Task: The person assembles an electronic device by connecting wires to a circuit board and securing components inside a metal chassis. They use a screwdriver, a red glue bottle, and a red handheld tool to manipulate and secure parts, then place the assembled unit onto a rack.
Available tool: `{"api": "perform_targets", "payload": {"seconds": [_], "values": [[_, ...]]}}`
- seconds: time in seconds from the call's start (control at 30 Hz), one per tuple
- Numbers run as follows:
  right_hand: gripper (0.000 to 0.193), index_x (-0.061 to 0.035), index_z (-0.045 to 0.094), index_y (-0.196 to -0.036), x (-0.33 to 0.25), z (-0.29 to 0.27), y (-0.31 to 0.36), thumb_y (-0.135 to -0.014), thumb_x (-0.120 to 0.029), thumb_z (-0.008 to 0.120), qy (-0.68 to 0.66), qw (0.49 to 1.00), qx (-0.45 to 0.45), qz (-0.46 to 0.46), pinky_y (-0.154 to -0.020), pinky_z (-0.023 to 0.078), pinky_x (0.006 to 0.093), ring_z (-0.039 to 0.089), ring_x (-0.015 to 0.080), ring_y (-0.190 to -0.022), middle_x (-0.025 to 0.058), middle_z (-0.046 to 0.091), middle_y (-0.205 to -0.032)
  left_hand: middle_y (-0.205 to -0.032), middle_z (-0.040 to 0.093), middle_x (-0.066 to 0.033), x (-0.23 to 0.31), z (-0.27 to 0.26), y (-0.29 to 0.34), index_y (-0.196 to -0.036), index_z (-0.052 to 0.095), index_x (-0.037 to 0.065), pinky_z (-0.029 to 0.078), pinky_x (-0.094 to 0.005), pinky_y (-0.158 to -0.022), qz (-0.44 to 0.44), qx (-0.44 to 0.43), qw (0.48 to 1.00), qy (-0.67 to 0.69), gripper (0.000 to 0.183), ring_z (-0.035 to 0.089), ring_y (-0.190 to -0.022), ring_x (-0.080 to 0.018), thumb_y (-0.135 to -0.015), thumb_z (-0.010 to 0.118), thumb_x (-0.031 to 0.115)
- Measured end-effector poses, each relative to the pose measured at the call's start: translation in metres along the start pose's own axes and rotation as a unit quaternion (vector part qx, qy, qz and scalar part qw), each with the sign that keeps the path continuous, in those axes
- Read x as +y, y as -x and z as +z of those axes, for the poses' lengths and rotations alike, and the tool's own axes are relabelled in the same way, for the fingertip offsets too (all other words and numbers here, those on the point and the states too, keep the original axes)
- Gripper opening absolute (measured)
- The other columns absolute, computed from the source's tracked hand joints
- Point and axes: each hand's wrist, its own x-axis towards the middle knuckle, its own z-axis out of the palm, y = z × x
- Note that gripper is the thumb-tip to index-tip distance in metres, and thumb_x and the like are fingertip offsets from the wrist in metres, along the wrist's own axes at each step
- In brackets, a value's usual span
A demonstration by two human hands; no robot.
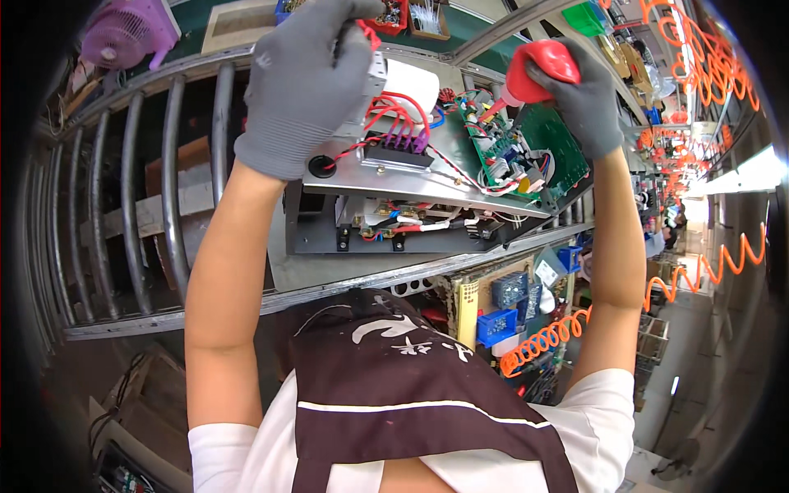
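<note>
My right hand (588, 99), in a grey glove, wraps round a red squeeze bottle (538, 70). The bottle is tilted, its thin nozzle pointing down-left at the components on a green circuit board (563, 152). My left hand (308, 90), also gloved, has its fingers curled at the far left of the metal chassis (444, 191), beside a white cylinder (413, 85) and some red wires. Whatever its fingers grip is hidden behind the glove. Between the hands, red wires run to a black terminal block (398, 153) with purple connectors.
The chassis rests on a metal roller conveyor (173, 164). A purple fan (127, 37) stands far left. Beyond the conveyor is a red parts bin (393, 16). Blue bins (496, 327) and a coiled orange air hose (546, 337) lie near my right arm.
</note>
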Motion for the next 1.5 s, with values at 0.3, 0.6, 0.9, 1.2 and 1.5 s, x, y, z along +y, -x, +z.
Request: {"api": "perform_targets", "payload": {"seconds": [0.3, 0.6, 0.9, 1.2, 1.5], "values": [[0.054, 0.0034, 0.052, -0.119, 0.002, 0.039, -0.048, -0.075, -0.018, 0.073, 0.112, 0.972, -0.206, 0.004, -0.079, 0.050, 0.0295, 0.061, 0.0156, -0.087, 0.0117, 0.063, -0.100, -0.077, 0.059, -0.0178, -0.029, 0.003, -0.006, -0.089, 0.058, 0.001, 0.047, -0.0396, -0.067, 0.097, 0.050, 0.993, -0.032, 0.017, 0.060, -0.073, -0.0323, -0.073, 0.051, 0.000], [0.047, 0.0026, 0.056, -0.114, 0.000, 0.049, -0.055, -0.073, -0.014, 0.072, 0.130, 0.958, -0.255, -0.001, -0.070, 0.052, 0.0287, 0.062, 0.0157, -0.077, 0.0119, 0.065, -0.089, -0.072, 0.057, -0.0169, -0.033, 0.004, -0.007, -0.088, 0.057, 0.000, 0.046, -0.0390, -0.063, 0.132, 0.062, 0.989, -0.029, 0.017, 0.058, -0.068, -0.0319, -0.072, 0.052, -0.002], [0.045, 0.0023, 0.057, -0.111, 0.014, 0.053, -0.058, -0.071, -0.012, 0.072, 0.148, 0.958, -0.238, -0.057, -0.075, 0.051, 0.0310, 0.064, 0.0186, -0.080, 0.0145, 0.065, -0.090, -0.072, 0.057, -0.0171, -0.033, 0.002, -0.008, -0.089, 0.058, -0.001, 0.047, -0.0374, -0.062, 0.120, 0.047, 0.992, 0.001, 0.020, 0.058, -0.067, -0.0306, -0.071, 0.052, -0.003], [0.040, -0.0080, 0.060, -0.110, -0.016, 0.063, -0.066, -0.073, -0.021, 0.070, 0.233, 0.929, -0.275, -0.081, -0.075, 0.051, 0.0334, 0.064, 0.0263, -0.079, 0.0133, 0.065, -0.091, -0.074, 0.057, -0.0169, -0.038, 0.008, -0.008, -0.089, 0.058, 0.000, 0.046, -0.0367, -0.063, 0.140, 0.088, 0.986, -0.006, 0.020, 0.058, -0.068, -0.0308, -0.070, 0.052, -0.004], [0.036, -0.0077, 0.061, -0.106, -0.068, 0.059, -0.055, -0.073, -0.019, 0.067, 0.240, 0.932, -0.262, 0.072, -0.066, 0.050, 0.0339, 0.064, 0.0215, -0.070, 0.0115, 0.065, -0.079, -0.073, 0.058, -0.0162, -0.025, 0.003, -0.005, -0.089, 0.059, -0.001, 0.046, -0.0336, -0.062, 0.089, 0.066, 0.994, -0.008, 0.021, 0.058, -0.066, -0.0279, -0.071, 0.049, -0.004]]}}
